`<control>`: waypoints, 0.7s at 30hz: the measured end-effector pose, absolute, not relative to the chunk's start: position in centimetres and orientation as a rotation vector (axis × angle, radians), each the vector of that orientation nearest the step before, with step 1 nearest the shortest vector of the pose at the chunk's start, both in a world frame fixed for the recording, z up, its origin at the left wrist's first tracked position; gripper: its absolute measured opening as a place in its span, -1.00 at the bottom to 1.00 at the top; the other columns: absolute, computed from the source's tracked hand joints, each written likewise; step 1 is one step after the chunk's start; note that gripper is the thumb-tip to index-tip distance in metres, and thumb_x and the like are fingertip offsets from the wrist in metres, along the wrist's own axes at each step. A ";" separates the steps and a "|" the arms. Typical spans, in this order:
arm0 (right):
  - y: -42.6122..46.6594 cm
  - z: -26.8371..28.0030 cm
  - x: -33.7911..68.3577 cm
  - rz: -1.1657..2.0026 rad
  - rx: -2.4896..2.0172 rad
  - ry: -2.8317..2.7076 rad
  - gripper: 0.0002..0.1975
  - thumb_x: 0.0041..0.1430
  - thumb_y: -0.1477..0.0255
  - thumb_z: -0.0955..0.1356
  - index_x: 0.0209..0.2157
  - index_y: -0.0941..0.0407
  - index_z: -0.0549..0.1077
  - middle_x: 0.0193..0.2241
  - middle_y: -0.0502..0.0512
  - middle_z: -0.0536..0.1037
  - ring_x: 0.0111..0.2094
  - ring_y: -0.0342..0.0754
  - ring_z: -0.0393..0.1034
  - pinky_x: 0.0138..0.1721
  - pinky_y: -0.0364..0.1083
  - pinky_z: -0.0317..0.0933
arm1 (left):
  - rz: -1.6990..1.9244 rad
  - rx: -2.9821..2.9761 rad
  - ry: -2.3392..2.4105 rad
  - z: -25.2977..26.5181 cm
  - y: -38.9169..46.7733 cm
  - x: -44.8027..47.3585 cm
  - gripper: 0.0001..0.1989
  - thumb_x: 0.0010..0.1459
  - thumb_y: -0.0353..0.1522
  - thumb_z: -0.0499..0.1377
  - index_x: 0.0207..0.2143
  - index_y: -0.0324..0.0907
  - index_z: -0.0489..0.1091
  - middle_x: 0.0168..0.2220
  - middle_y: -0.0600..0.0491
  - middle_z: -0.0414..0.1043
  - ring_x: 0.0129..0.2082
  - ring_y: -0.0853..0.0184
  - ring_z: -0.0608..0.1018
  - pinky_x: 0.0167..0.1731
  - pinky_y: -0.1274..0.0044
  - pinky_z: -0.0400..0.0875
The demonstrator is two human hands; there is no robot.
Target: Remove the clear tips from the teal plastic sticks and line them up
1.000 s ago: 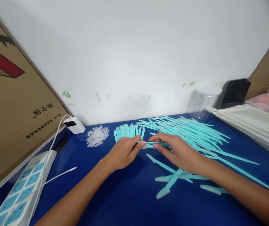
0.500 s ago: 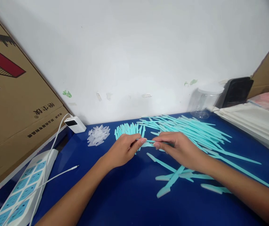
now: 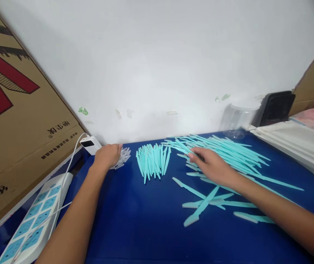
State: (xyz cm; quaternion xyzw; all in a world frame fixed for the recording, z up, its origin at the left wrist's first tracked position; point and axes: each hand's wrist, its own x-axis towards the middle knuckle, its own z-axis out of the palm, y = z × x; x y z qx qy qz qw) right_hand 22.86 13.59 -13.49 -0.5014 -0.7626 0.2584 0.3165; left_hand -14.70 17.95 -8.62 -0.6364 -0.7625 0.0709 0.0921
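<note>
My left hand [image 3: 109, 156] is at the far left, over a small pile of clear plastic blade caps [image 3: 124, 157]. Its fingers are closed and their tips are hidden, so what they pinch does not show. To the right, my right hand [image 3: 210, 165] has its thumb and fingers closed on a turquoise eyebrow razor [image 3: 183, 146] at the near edge of a big heap of eyebrow razors [image 3: 228, 152]. Between the hands lies a neat bunch of turquoise razors [image 3: 152, 159]. Several loose razors [image 3: 200, 207] lie crossed below my right hand.
A white power strip [image 3: 33, 223] with a cable and a small white device [image 3: 91, 145] sit at left beside a cardboard box [image 3: 36, 121]. At back right stand a clear jar [image 3: 237, 119] and a black object [image 3: 277, 108], near stacked white sheets [image 3: 296, 143]. A white wall rises behind.
My hands have parted from the razor they held together at the middle. My left hand has moved left to the clear caps; my right hand has moved slightly right to the razor heap.
</note>
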 end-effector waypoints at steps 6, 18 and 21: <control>13.3 -13.1 22.9 0.855 -1.292 -1.972 -0.63 0.37 0.11 0.28 -0.42 0.06 0.26 -0.50 -0.07 0.23 -0.46 -0.09 0.13 -0.40 -0.07 0.05 | 0.224 -1.855 -2.318 -8.8 17.8 -15.0 -0.27 0.40 -0.02 -0.23 -0.14 -0.34 0.58 -0.09 -0.43 0.57 -0.06 -0.20 0.60 -0.15 0.20 0.44; 11.0 -11.3 20.8 1.558 -0.869 -1.619 -0.56 0.36 0.04 0.36 -0.29 0.16 0.53 -0.45 0.06 0.54 -0.42 -0.10 0.44 -0.29 -0.07 0.36 | -1.427 -3.112 -1.553 -11.2 10.8 -0.4 -0.59 0.46 -0.14 0.03 -0.28 -0.16 0.55 -0.25 -0.01 0.55 -0.17 0.29 0.51 -0.13 0.46 0.39; 10.3 -11.6 20.2 1.651 -0.762 -1.654 -0.51 0.38 0.01 0.32 -0.30 0.17 0.54 -0.38 0.11 0.59 -0.37 -0.03 0.55 -0.24 -0.02 0.43 | -1.564 -3.135 -1.590 -11.6 9.4 0.8 -0.51 0.47 -0.15 0.02 -0.48 -0.16 0.46 -0.47 0.03 0.46 -0.22 0.27 0.49 -0.10 0.43 0.39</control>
